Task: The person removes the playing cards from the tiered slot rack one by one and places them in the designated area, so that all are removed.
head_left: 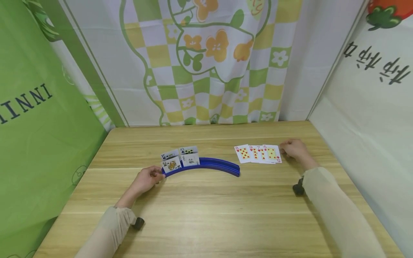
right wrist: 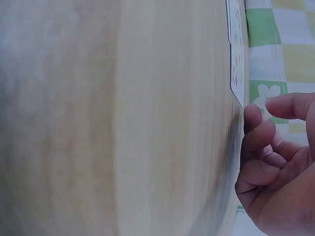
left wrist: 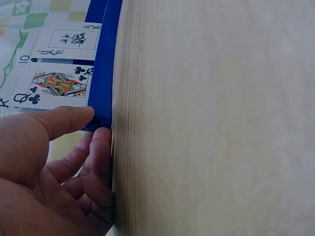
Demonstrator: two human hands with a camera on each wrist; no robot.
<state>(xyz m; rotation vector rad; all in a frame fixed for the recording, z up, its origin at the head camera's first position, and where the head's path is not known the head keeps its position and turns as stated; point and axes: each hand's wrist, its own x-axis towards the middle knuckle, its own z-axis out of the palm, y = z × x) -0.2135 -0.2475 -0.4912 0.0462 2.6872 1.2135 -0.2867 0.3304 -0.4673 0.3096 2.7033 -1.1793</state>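
Observation:
A curved blue card holder (head_left: pixel 219 163) lies on the table, its left end gripped by my left hand (head_left: pixel 147 180). In the left wrist view, the thumb (left wrist: pixel 74 120) and a fingertip meet that end. Its left half carries a king (head_left: pixel 167 156) and a ten of spades (head_left: pixel 190 149) behind, with a queen of clubs (head_left: pixel 171 165) and a black-and-white joker (head_left: pixel 191 159) in front. My right hand (head_left: pixel 295 148) rests beside overlapping red cards, nearest the five of diamonds (head_left: pixel 272 152). In the right wrist view, its loosely bent fingers (right wrist: pixel 258 135) hold nothing, thumb apart.
An eight of hearts (head_left: pixel 243 153), a nine (head_left: pixel 255 153) and a seven (head_left: pixel 262 154) fan out left of the five. The wooden table (head_left: pixel 206 215) meets a patterned curtain (head_left: pixel 219 89) at the back. Cloth walls stand on both sides.

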